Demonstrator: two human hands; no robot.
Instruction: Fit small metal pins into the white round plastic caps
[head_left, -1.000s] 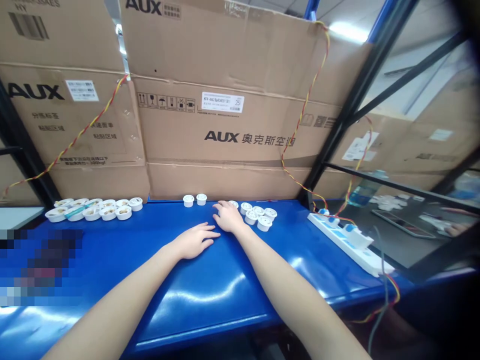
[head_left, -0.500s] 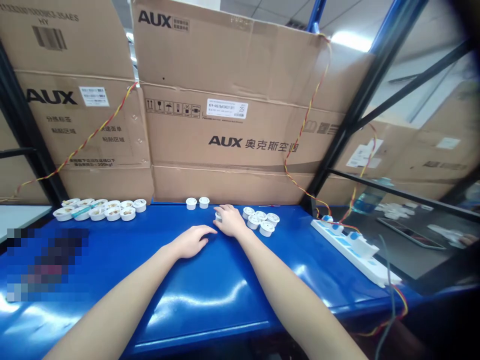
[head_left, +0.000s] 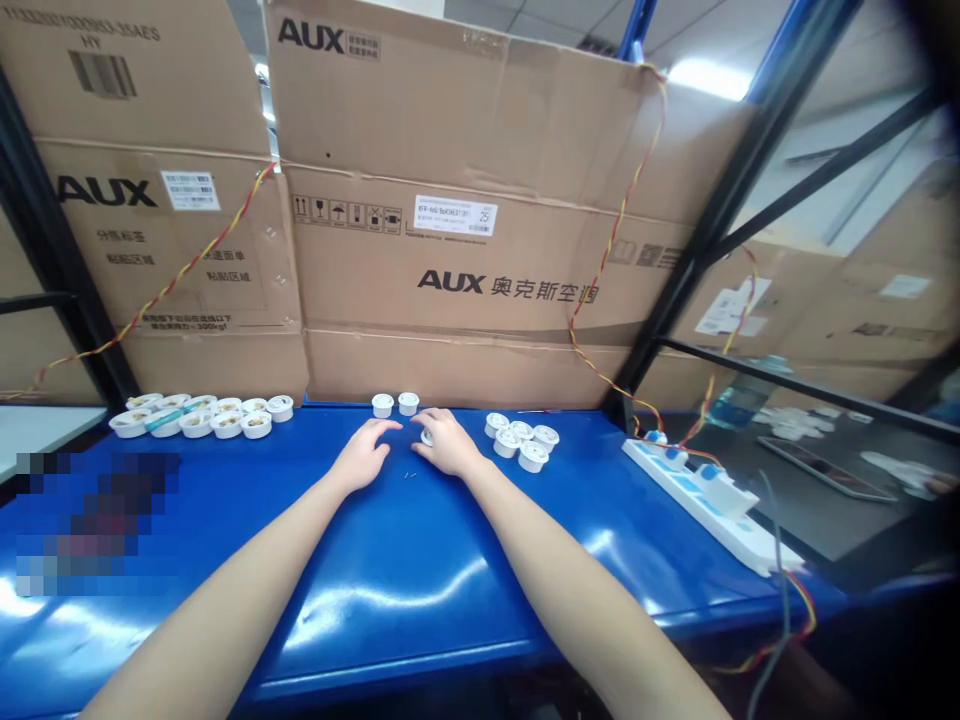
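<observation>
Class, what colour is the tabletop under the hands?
Blue, shown best in the head view.

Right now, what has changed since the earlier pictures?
The right hand has drawn a white cup leftward, away from the five grouped cups. The left hand has shifted left and farther forward. Two tiny slivers now show, perhaps hidden before. The grouped cups, two back cups and filled cups stayed put.
</observation>
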